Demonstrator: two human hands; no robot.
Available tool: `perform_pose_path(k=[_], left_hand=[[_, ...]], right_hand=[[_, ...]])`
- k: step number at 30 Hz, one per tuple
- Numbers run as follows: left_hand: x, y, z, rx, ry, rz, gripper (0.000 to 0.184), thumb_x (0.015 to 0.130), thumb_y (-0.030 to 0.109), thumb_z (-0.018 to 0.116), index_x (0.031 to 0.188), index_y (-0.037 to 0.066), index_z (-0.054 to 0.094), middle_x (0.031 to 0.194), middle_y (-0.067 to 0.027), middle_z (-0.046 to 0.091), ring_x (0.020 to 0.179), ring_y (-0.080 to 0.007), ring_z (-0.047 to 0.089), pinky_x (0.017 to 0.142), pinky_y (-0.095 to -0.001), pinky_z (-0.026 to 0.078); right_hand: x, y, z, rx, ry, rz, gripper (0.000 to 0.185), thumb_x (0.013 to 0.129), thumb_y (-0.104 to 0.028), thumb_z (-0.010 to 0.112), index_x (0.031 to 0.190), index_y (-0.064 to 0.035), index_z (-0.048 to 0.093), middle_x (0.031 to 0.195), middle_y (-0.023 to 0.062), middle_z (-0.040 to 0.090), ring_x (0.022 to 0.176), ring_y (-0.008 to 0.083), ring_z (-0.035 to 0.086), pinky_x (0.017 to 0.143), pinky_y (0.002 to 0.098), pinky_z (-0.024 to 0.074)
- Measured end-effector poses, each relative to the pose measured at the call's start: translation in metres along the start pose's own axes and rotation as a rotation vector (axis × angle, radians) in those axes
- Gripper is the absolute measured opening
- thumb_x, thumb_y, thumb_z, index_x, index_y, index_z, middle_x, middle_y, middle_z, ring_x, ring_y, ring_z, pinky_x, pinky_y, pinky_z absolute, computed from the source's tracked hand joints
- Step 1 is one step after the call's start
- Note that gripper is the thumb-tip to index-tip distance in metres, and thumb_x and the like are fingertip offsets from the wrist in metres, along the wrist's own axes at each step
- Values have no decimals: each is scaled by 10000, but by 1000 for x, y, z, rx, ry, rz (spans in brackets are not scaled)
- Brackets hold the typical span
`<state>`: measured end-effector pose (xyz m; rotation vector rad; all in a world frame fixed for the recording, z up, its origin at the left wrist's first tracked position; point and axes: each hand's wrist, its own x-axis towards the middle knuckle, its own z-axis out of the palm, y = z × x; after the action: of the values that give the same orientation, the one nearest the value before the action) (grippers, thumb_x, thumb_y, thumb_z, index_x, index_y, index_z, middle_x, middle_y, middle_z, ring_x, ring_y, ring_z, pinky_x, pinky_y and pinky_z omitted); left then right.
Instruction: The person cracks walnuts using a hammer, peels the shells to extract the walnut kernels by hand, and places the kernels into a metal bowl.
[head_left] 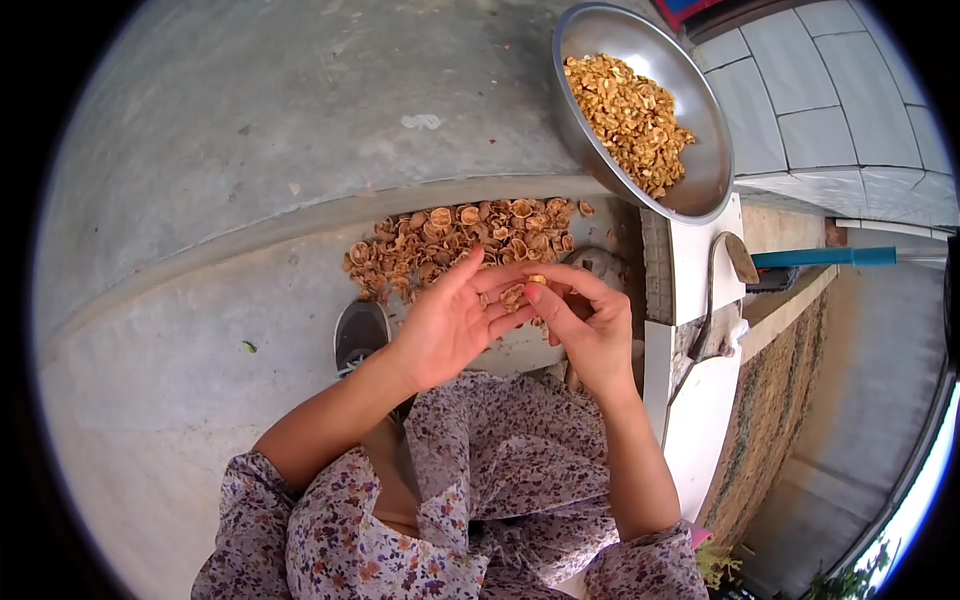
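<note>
Walnut pieces (512, 297) | both hands (440, 328) (597, 335) | shells (460, 240) on floor (170, 350), concrete perhaps | grey tiles (825, 137)

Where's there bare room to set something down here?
Mostly bare: concrete floor left of the sneaker, and the raised step left of the steel bowl. Crowded: the walnut shell heap and the bowl's walnut kernels.

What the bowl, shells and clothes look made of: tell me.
The bowl looks like metal, probably stainless steel: smooth and silvery, with a soft shine. The shells look woody, dull brown, with curved, broken edges. The clothes look like matte fabric, perhaps cotton, in loose folds; the exact fibre stays unclear.
</note>
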<state>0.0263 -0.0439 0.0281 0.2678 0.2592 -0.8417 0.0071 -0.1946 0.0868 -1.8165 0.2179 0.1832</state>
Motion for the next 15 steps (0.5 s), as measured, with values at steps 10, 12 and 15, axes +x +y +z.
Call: perform_pose_path(k=[10, 12, 15], left_hand=[[6, 12, -12, 314, 42, 105, 655, 953, 519, 267, 1364, 15, 345, 1398, -150, 367, 1335, -268, 264, 1105, -431, 204], [9, 14, -26, 522, 114, 167, 651, 949, 537, 250, 1400, 73, 317, 1447, -128, 306, 1382, -274, 162, 1116, -458, 145], [6, 20, -44, 1638, 419, 513, 638, 932, 573, 272, 1388, 135, 357, 1465, -90, 284, 1390, -296, 97, 1117, -439, 62]], right_hand=[[29, -50, -67, 221, 389, -153, 432, 884, -235, 621, 1220, 7, 497, 700, -15, 527, 521, 41, 437, 458, 167, 314], [7, -19, -47, 538, 222, 162, 324, 909, -224, 574, 1160, -24, 526, 748, -8, 542, 618, 71, 497, 546, 205, 377], [-16, 41, -22, 853, 5, 447, 275, 881, -65, 529, 1151, -31, 495, 1031, 58, 551, 951, 162, 557, 880, 299, 459]])
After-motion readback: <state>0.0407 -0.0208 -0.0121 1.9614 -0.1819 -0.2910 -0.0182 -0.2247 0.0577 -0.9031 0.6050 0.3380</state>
